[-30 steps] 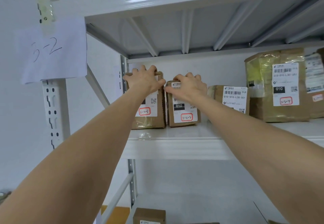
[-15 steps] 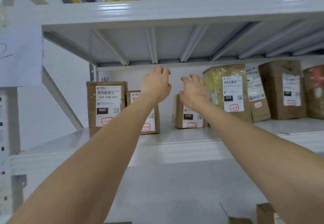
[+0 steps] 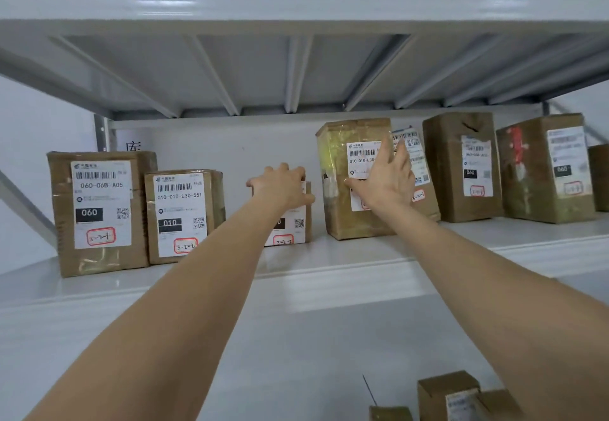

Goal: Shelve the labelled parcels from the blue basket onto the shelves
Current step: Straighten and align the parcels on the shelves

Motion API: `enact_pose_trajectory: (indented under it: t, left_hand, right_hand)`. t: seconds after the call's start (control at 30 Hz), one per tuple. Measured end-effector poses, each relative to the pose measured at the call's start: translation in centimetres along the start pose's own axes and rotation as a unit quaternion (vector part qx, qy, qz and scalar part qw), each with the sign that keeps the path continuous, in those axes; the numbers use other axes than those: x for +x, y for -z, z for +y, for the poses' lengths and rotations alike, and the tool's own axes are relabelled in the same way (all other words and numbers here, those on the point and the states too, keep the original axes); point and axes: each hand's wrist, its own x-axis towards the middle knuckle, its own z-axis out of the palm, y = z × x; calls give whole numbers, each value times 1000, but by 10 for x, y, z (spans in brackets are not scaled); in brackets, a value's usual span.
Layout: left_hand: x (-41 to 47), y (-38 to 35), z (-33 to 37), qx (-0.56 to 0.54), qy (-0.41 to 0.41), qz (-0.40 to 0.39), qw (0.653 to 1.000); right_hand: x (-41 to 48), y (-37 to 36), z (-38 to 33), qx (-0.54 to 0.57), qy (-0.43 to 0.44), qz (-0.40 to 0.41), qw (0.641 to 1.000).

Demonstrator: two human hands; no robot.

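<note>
Labelled cardboard parcels stand in a row on the white shelf [image 3: 329, 275]. My left hand [image 3: 283, 186] grips the top of a small brown parcel [image 3: 295, 226] marked 3-2-3, fingers curled over its upper edge and thumb on its front. My right hand [image 3: 387, 180] is spread flat, fingers straight, against the label of a taller parcel wrapped in yellowish tape [image 3: 334, 190]. Left of them stand a 060 parcel [image 3: 99, 213] and a 010 parcel [image 3: 181, 216]. The blue basket is out of view.
Right of the taped parcel stand a leaning parcel [image 3: 426, 203], a brown parcel [image 3: 461, 170] and a red-taped one [image 3: 540, 170]. The upper shelf [image 3: 296, 2] hangs close overhead. Small boxes [image 3: 445, 394] sit on the lower shelf at bottom right.
Both hands left the two leftmost parcels and moved right along the shelf. The left hand now holds the third small parcel; the right hand lies on the taped parcel.
</note>
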Motion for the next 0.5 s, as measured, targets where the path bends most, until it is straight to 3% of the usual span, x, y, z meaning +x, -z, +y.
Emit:
enact_pose_trajectory:
  t: [0.13,0.23,0.37,0.5]
  left_hand:
    - [4,12,11,73,33,5,997]
    - [11,16,21,50,34,40,997]
    - [10,4,23,54,37,23,998]
    - [4,-4,10,98,40,-13,994]
  right_hand:
    - [9,2,5,-17,30,3,999]
    - [24,12,-5,-40,97,8,995]
    - [43,23,-34,-73,163,-10,984]
    - [59,24,-44,-105,161,-60,980]
